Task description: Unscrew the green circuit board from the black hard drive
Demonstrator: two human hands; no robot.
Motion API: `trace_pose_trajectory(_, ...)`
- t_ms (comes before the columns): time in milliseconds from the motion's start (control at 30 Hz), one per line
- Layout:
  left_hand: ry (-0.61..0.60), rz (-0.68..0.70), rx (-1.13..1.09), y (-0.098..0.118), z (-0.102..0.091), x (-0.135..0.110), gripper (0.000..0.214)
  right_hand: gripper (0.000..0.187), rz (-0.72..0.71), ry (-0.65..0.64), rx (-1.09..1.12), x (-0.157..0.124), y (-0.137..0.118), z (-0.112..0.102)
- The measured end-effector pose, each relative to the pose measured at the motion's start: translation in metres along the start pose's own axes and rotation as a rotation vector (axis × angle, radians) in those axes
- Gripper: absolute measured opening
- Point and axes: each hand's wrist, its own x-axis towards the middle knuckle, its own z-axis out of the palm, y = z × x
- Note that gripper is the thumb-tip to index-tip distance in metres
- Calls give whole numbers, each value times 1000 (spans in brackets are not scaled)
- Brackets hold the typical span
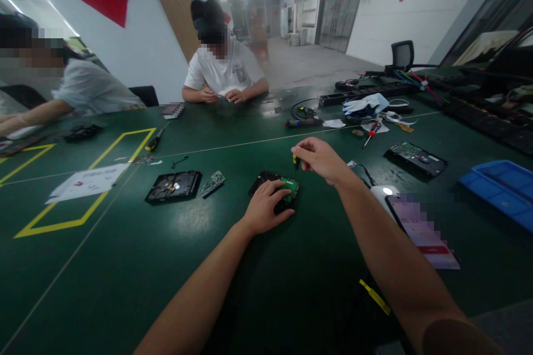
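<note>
Hard drive [272, 187] lies under left hand [265, 208]; right hand [320, 159] holds screwdriver [295, 162] above.

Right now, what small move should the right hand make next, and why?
Probably lower the screwdriver straight onto the green board: the right hand holds it upright over the board, and the left hand holds the drive down.

A black hard drive [174, 186] lies at nine o'clock, a loose circuit board [213, 182] just beside it (green side up); a blue tray [499, 188] sits at three, a seated person [225, 69] at twelve.
</note>
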Motion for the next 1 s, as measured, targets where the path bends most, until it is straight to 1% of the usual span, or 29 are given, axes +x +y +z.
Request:
trace_pose_trajectory(133,1,2,1,-1,0,0,57,20,0,-14,40,-1,-1,1)
trace_pose_trajectory(233,5,4,-2,-2,2,0,58,12,-5,-42,71,0,-2,0)
trace_pose_trajectory(300,6,4,-8,-2,2,0,59,9,18,-46,91,1,-2,-1)
trace_pose_trajectory(400,7,6,-7,-2,2,0,58,16,47,-57,121,2,-2,0)
trace_pose_trajectory(500,9,9,2,-1,1,0,57,21,45,-63,138,2,-2,0)
trace_pose_trajectory(667,13,10,-2,-1,1,0,56,18,11,-74,89,2,-1,1)
trace_pose_trajectory(767,5,7,-1,0,1,-1,57,14,-10,-47,44,2,1,1)
trace_pose_trajectory(900,2,6,0,-1,1,-1,57,21,15,1,24,0,0,2)
trace_pose_trajectory(1000,3,11,-8,-1,1,0,58,23,-10,-16,32,-2,-2,2)
